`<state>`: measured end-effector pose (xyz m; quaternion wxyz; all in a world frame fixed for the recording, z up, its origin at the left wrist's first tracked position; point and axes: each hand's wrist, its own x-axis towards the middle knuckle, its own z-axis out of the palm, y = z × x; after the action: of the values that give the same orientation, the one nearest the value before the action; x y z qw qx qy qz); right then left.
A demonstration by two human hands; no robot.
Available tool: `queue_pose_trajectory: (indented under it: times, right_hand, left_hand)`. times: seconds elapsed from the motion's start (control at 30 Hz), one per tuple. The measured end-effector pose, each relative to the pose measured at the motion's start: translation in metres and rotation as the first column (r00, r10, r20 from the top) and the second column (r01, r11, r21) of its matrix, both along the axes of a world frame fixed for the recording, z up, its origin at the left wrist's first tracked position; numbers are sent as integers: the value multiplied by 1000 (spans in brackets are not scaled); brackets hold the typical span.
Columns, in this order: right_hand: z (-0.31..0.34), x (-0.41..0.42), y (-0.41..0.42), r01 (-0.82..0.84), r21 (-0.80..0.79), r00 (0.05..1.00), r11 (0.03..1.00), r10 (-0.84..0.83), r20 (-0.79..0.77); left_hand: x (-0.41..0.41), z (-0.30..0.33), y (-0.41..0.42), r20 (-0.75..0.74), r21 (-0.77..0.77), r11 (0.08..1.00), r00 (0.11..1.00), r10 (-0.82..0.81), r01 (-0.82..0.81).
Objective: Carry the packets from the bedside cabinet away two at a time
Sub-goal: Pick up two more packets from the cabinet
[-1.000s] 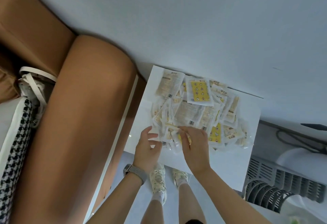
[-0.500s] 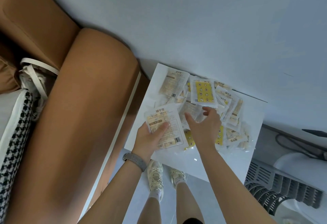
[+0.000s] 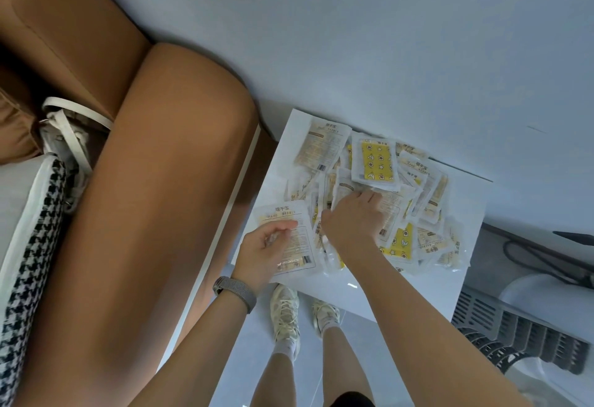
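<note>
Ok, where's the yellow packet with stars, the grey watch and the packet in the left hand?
Yellow star-printed plastic packet (image 3: 375,162): head view, middle of its yellow panel.
Grey woven-strap wristwatch (image 3: 236,294): head view, on the strap across the left wrist.
White printed packet held by the left hand (image 3: 297,250): head view, its printed face.

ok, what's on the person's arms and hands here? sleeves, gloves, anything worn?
Both forearms are bare, with no sleeves in view. No gloves on the left hand or the right hand. The left wrist carries a watch on a grey woven band. I can make out no rings.
</note>
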<state>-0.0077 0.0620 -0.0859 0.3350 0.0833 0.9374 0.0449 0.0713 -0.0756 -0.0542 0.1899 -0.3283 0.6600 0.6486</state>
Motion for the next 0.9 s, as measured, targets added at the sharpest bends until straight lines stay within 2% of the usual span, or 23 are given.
queue_pose_trajectory:
  times: [0.07,0.13,0.23,0.27,0.3,0.33,0.37,0.4,0.43,0.47,0.53,0.6,0.73,0.8,0.83,0.9]
  right_hand:
    - [7,-4,2,72,-101,997,992,-69,33]
    - [17,-3,10,201,-274,979,941,-199,34]
    - [33,7,33,367,-533,910,762,-413,35]
    - [40,12,40,432,-618,862,656,-501,71]
    - [48,17,46,505,-698,797,508,-586,151]
    - [58,24,50,570,-758,720,317,-638,274]
    - [66,29,53,613,-780,654,129,-637,408]
    - [73,34,55,635,-773,613,-18,-597,517]
    - [78,39,56,650,-754,604,-94,-539,588]
    - [79,44,55,665,-740,618,-96,-485,619]
    - [81,53,49,664,-744,705,71,-392,591]
    - [81,55,42,653,-727,749,210,-322,579]
    - [89,29,48,612,-693,788,381,-225,573]
    - [79,6,57,508,-714,859,481,-342,381]
    - [68,-8,62,434,-726,878,533,-433,207]
    - [41,-38,71,322,-712,844,624,-530,-83]
  left_hand:
    - [-3,3,3,13,1,1000,1000,-15,15]
    - [-7,5,6,41,18,1000,999,-3,2]
    - [-11,5,10,100,54,998,995,3,-9]
    - [-12,6,11,112,57,998,994,-6,0]
    - [-14,7,13,123,60,998,992,-16,9]
    - [-15,8,15,142,78,997,990,-22,11]
    - [-17,11,18,173,122,992,985,-15,-7]
    - [-18,14,21,215,187,981,977,3,-45]
    - [-20,18,24,250,267,959,968,28,-96]
    - [-20,19,26,268,333,933,962,48,-139]
    - [-17,19,30,245,395,906,968,58,-154]
    - [-14,23,32,188,372,915,978,93,-159]
    - [-12,21,25,98,297,933,979,181,-202]
    - [-14,20,18,82,277,937,976,200,-215]
    - [-15,20,15,84,271,936,974,210,-225]
    - [-16,20,10,91,261,933,969,230,-246]
